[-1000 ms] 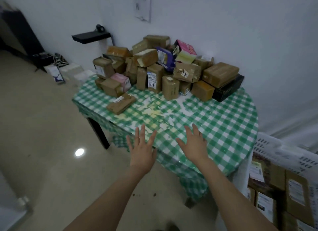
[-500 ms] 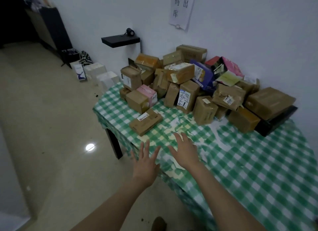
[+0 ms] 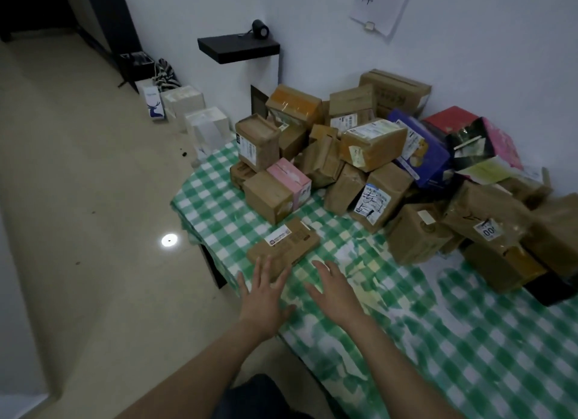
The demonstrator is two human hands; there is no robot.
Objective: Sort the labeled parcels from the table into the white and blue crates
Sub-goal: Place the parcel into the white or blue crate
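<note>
A heap of labeled parcels (image 3: 372,156), mostly brown cardboard with a pink, a purple and a red one, fills the back of a table under a green-and-white checked cloth (image 3: 469,340). One flat brown parcel (image 3: 286,246) with a white label lies alone at the near left corner. My left hand (image 3: 264,296) is spread flat, fingers straight, its fingertips over the near edge of that flat parcel. My right hand (image 3: 336,290) is also spread, hovering over the cloth just right of it. Neither hand holds anything. No crate is in view.
A black wall shelf (image 3: 239,48) with a small round device hangs behind the table's left end. White boxes (image 3: 206,128) line the wall on the floor. A dark cabinet (image 3: 106,21) stands at the far left. Pale floor (image 3: 78,200) lies left of the table.
The view swung left and closer to the table; the crate at the right left the frame. Both hands advanced toward the flat brown parcel, the left now reaching its near edge.
</note>
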